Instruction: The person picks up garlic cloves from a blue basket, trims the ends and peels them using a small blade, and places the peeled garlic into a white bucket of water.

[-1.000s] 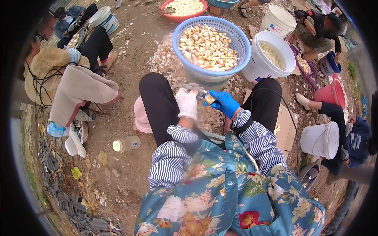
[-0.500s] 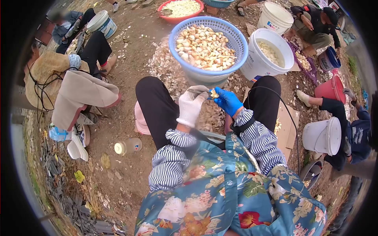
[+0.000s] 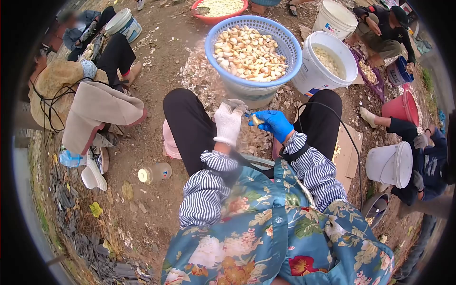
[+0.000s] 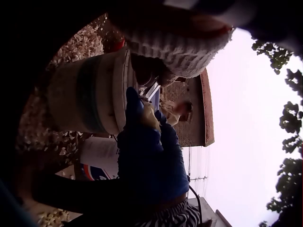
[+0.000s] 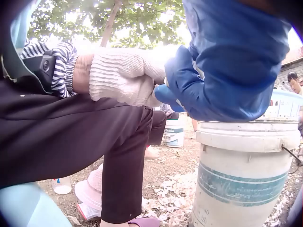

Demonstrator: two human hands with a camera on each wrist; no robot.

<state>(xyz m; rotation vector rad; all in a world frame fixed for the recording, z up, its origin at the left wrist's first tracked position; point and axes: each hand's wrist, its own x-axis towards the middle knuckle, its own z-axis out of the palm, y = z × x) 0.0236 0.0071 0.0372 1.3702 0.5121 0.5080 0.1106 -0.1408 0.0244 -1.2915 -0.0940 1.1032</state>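
Note:
My right hand (image 3: 276, 125), in a blue glove, pinches a pale garlic clove (image 3: 257, 119) between thumb and fingers. In the left wrist view the clove (image 4: 150, 117) shows against the blue fingers. Close beside it, my left hand (image 3: 228, 124) wears a white knitted glove and grips a small knife (image 4: 154, 91), whose blade points toward the clove. Most of the knife's handle is hidden in the glove. Just beyond both hands, a blue plastic basket (image 3: 213, 61) full of unpeeled cloves rests on a white bucket (image 5: 236, 184).
A white bucket (image 3: 349, 83) of peeled cloves in water stands right of the basket. Papery skins (image 3: 202, 78) litter the ground. Behind are a red basin (image 3: 194, 15) and a lidded bucket (image 3: 327, 31). A jar (image 3: 154, 173) lies at left; people sit around.
The hands came together at the clove, then drew slightly apart. The clove has turned in the right fingers and stays held. The head view has shifted a little.

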